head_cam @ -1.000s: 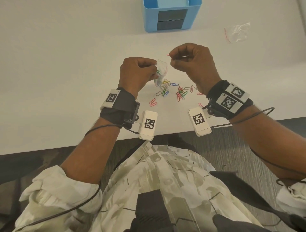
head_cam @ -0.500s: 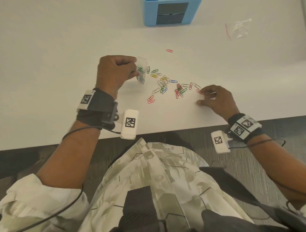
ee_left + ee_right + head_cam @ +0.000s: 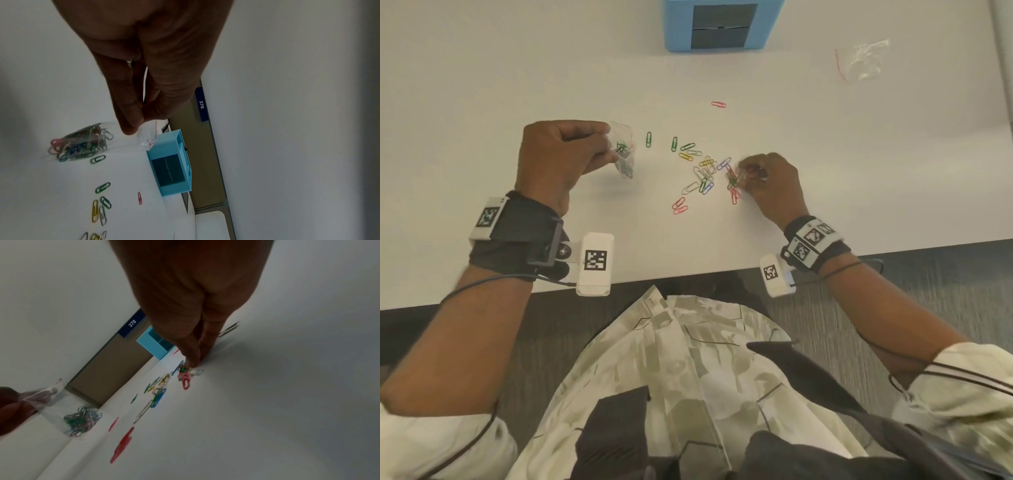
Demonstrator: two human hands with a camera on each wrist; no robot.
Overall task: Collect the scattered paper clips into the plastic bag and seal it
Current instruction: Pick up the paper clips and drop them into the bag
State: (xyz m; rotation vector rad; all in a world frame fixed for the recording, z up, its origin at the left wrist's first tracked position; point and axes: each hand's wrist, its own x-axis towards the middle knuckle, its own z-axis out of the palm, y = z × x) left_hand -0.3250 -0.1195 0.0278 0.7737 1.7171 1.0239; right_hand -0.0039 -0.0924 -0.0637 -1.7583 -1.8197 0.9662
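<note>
Left wrist view alone shows plastic bag's red seal strip

White table; grey wood-grain floor below its near edge. Blue organiser at far edge. Plaque "378" beyond.
</note>
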